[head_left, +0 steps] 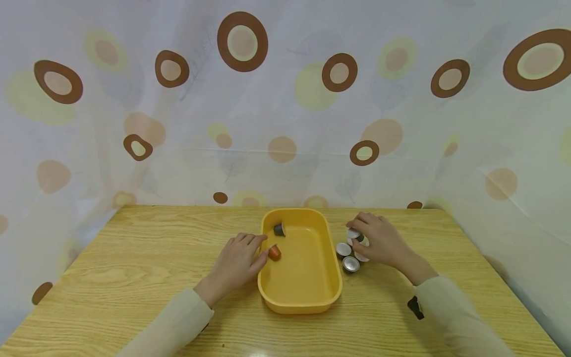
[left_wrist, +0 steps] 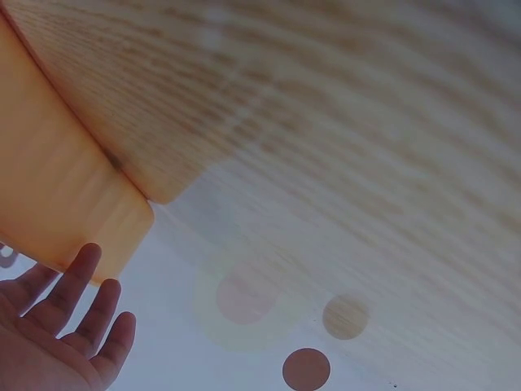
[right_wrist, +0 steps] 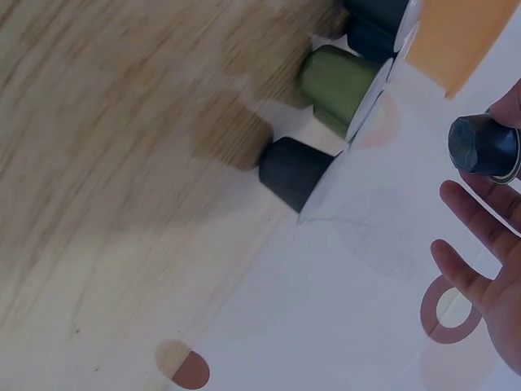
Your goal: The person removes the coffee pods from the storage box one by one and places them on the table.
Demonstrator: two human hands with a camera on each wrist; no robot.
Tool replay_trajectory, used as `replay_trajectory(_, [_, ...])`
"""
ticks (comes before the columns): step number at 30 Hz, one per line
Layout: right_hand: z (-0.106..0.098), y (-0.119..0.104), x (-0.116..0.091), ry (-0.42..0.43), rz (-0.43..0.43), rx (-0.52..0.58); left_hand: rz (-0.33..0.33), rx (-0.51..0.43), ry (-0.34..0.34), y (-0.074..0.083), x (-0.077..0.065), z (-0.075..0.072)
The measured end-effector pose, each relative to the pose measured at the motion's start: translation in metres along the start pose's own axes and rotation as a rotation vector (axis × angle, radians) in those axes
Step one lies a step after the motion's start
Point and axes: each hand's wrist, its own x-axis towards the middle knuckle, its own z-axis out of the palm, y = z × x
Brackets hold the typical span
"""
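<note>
The right hand pinches a dark capsule. The left hand, fingers extended, is beside the yellow tray, perhaps touching it.

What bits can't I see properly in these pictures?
Head view: part of a pale capsule lid, hidden by the right hand.
Head view: any writing on the silver lids, too small to tell.
Left wrist view: the rest of the yellow bin and of the left hand, both cut off by the left edge.
Right wrist view: the top of the uppermost dark capsule, cut off by the top edge.
</note>
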Motion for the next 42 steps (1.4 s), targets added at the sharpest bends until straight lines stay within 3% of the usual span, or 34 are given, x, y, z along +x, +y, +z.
replay_trajectory(14, [-0.006,0.018,-0.024,-0.008,0.066,-0.063,-0.008,0.000,-0.006,0.000,0.000,0.001])
replay_trajectory(22, [-0.008,0.026,-0.035,-0.061,0.137,-0.072,-0.009,-0.009,-0.005,0.000,0.000,0.001])
replay_trajectory(30, [-0.010,0.033,-0.044,-0.058,0.153,-0.074,-0.007,-0.021,0.026,0.001,-0.001,0.001])
replay_trajectory(42, [-0.010,0.039,-0.054,-0.148,0.219,-0.072,-0.015,-0.029,0.012,0.001,0.000,0.000])
